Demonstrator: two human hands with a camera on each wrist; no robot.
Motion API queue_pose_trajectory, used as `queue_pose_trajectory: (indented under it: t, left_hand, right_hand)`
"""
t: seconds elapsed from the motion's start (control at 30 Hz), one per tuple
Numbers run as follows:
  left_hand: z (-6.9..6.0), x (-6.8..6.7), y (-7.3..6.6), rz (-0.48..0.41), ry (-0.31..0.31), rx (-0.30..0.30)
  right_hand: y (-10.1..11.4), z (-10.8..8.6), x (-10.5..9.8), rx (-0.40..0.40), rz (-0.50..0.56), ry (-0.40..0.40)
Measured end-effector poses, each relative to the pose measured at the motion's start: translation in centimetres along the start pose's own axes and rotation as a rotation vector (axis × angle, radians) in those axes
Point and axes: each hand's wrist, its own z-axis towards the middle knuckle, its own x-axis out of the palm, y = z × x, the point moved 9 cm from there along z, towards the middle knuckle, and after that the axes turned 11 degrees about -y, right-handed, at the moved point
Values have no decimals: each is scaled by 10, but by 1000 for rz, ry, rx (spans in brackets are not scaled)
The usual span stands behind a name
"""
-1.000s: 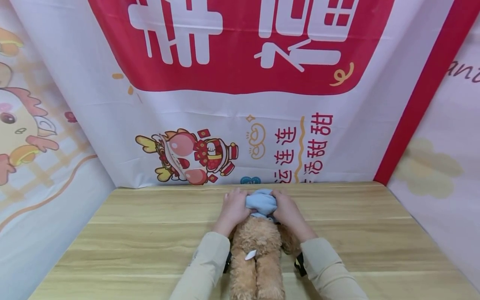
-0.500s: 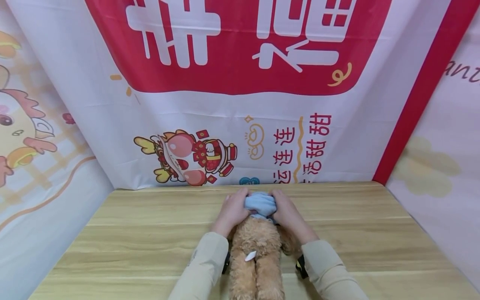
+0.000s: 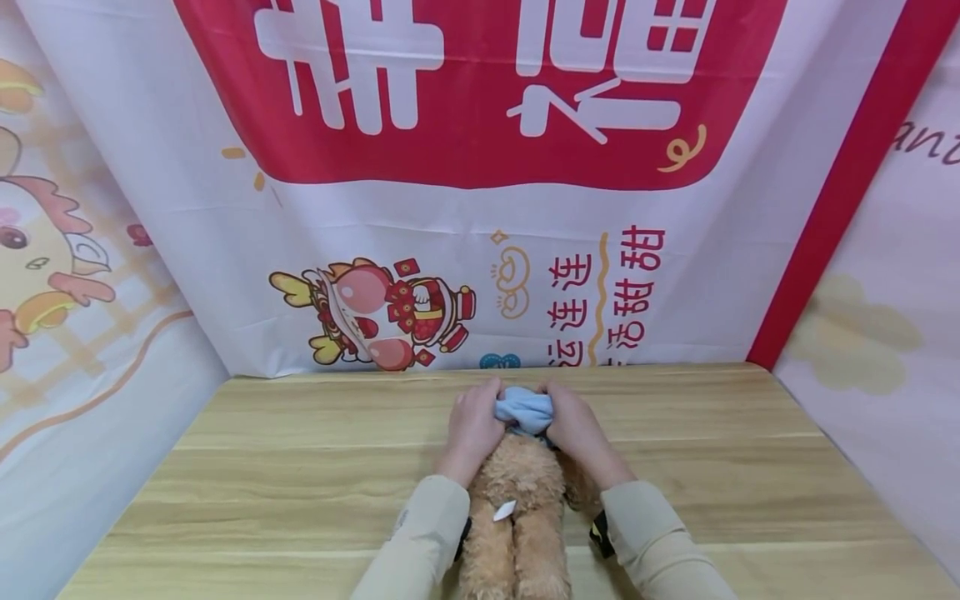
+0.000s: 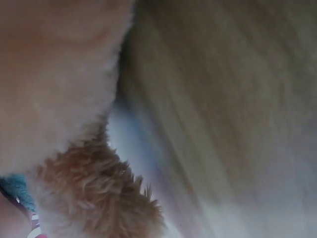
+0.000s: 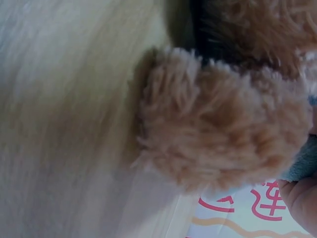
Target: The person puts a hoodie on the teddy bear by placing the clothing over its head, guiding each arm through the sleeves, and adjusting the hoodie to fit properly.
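Note:
A fluffy brown plush toy (image 3: 521, 475) lies on the table with its legs toward me and a small white tag (image 3: 505, 510) showing. Bunched light-blue cloth (image 3: 525, 408) sits at its far end; which kind of cloth piece it is, I cannot tell. My left hand (image 3: 476, 423) grips the cloth's left side, my right hand (image 3: 576, 423) its right side. Curly fur fills much of both wrist views, with a bit of the cloth (image 5: 303, 163) beside the right fingers (image 5: 303, 204). The toy's head is hidden.
Pale wood-grain table (image 3: 300, 483) spreads to both sides of the toy. Just beyond the hands, a printed white and red banner (image 3: 465, 217) hangs at the table's back edge. More printed cloth (image 3: 870, 350) flanks the sides.
My left hand and forearm have shifted slightly to the right. The blue cloth has moved a little right and its folds look different. The right hand stays about where it was.

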Motion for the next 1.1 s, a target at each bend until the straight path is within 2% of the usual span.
queue_pose_trajectory:
  t: [0.1,0.2,0.37,0.43,0.57,0.67,0.77,0.97,1.1]
  left_hand:
    - [0,2,0,2,8,-10]
    - [1,5,1,5,38,-19]
    - [4,6,5,11,113,-57]
    - [5,8,7,5,173,-82]
    - [6,13,9,-7,316,-116]
    - [7,15,8,9,382,-125]
    - [8,13,7,41,374,-112]
    - [9,8,4,62,275,-71]
    - [7,7,4,64,226,-55]
  right_hand:
    - [3,0,-3,-42,-54,-22]
    - [5,0,-3,-80,-64,-11]
    - [8,-1,-4,-143,7,33]
    - [9,-2,-5,-154,29,54]
    - [8,-3,-2,-127,31,108]
    - [7,-3,0,-106,28,126]
    - [8,-3,0,-110,25,103]
    - [4,-2,-1,-73,78,61]
    - [2,-4,-2,-46,114,71]
